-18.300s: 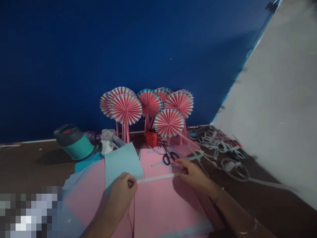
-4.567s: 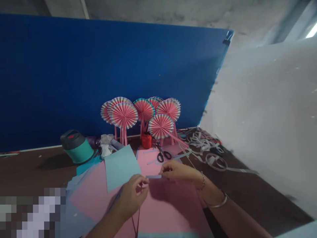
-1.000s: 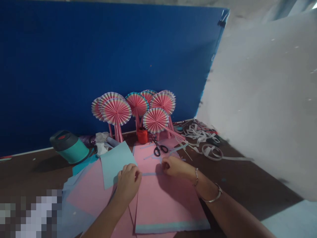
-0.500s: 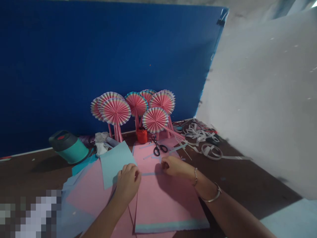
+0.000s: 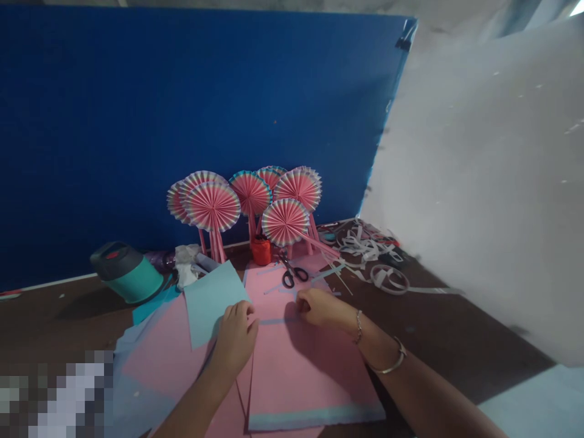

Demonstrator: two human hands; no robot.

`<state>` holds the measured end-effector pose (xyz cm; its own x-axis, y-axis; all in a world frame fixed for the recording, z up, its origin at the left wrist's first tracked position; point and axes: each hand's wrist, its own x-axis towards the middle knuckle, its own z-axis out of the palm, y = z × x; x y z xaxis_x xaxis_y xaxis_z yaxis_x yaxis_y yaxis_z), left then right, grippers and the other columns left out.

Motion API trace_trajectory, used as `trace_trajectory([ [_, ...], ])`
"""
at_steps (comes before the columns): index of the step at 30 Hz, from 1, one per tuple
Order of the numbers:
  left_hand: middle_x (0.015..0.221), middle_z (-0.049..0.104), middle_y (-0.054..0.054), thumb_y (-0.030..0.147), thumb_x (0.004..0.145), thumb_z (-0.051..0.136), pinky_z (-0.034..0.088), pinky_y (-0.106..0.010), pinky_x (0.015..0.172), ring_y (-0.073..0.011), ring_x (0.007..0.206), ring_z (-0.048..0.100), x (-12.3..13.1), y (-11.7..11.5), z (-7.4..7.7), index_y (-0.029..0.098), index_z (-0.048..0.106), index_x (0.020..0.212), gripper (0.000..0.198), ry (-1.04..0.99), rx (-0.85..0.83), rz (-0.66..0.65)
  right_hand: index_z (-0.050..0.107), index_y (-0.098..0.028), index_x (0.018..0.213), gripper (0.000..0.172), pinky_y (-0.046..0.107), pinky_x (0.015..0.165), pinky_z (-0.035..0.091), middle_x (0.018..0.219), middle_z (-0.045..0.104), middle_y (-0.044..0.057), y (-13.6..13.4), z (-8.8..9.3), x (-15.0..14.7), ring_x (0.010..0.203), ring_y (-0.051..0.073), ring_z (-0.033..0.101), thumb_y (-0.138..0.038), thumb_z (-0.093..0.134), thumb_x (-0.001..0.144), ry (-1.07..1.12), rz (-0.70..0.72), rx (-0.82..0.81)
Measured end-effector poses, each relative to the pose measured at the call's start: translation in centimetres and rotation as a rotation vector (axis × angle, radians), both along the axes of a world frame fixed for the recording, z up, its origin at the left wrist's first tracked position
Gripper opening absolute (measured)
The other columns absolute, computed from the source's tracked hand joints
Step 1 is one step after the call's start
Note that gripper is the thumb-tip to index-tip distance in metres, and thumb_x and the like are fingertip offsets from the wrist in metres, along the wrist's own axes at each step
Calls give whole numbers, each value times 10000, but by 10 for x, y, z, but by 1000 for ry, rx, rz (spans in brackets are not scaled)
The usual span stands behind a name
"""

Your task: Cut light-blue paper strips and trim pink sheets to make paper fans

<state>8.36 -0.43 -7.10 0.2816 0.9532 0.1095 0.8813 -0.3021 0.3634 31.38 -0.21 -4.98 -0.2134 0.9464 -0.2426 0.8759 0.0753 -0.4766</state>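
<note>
Though the left hand (image 5: 235, 339) and right hand (image 5: 320, 307) flank the pale paper strip (image 5: 276, 320), neither grip's state shows.

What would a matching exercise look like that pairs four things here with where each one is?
Things:
1. Left hand
2. Right hand
3. Scissors
4. Flask

Places:
A. Left of the paper fans
B. At a thin strip on the pink sheet
C. Lying just below the fans
D. Over a corner of the pale blue sheet

Pairs: 1-D, 2-B, 3-C, 4-A.
</note>
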Motion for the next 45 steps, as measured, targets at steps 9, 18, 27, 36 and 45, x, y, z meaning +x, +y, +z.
trace_trajectory([
  [9,1073,642,-87,104,890,376,468,-425,923,-224,1030,565,4,-15,-2,202,609,1085,320,-112,225,-336,699,-145,839,243,209,571,340,813,726,53,-2,1,1,733,161,621,-40,564,666,31,7,16],
  [18,1192,610,-95,165,931,394,471,-440,960,-240,1081,544,14,-28,-7,197,571,1223,343,64,68,-543,699,-136,857,269,197,584,371,826,733,65,-1,-2,3,733,155,631,-28,554,658,69,-1,29],
  [27,1188,605,-101,169,928,406,479,-437,932,-248,1067,543,15,-28,-5,193,568,1232,345,88,52,-536,706,-148,819,277,174,559,377,750,719,25,0,-1,7,679,128,622,-13,569,619,131,28,49],
  [36,1185,611,-90,162,922,412,476,-417,931,-234,1065,537,15,-28,-4,221,561,1259,374,59,68,-552,701,-132,812,194,167,569,389,752,698,29,1,6,21,676,121,600,-47,589,679,139,91,0],
  [45,1187,605,-84,157,917,423,473,-421,934,-242,1071,534,15,-27,-7,224,561,1248,364,71,72,-552,690,-121,902,319,163,586,412,800,700,23,6,5,33,701,123,609,-18,581,620,141,169,-89],
])
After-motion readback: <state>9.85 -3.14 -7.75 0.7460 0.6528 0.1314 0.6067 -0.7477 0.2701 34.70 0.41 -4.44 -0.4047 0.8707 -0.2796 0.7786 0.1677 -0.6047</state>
